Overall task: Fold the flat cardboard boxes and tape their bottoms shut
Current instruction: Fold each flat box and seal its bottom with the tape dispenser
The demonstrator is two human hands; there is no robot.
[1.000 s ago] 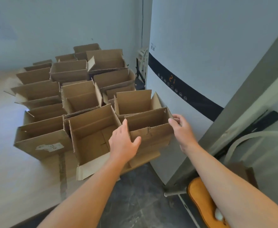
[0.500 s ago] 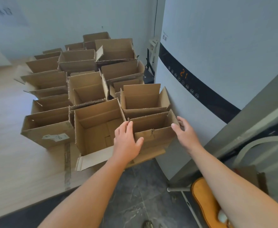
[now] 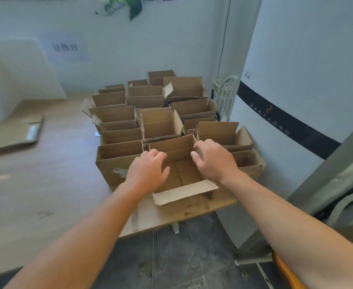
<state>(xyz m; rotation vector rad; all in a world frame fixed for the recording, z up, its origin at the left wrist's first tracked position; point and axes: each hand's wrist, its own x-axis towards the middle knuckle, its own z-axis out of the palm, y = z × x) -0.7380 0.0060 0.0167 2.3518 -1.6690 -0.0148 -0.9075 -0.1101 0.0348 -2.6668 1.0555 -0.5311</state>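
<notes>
Wooden bench (image 3: 46,184) by a white wall, crowded with folded boxes (image 3: 161,124). The front box (image 3: 184,174) stands open at the near edge. Left hand (image 3: 148,174) and right hand (image 3: 213,163) curl at its side walls; whether they grip cannot be told. Best handled by squaring the walls evenly.

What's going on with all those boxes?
A person is setting up cardboard boxes. Both hands are at the nearest open box on the wooden table. The left hand is by its left wall and the right hand by its right wall, fingers curled. The picture is too blurry to tell whether either has a grip on it. Its front flap sticks out toward the person. Many more folded boxes stand in rows behind it, tops open.
</notes>
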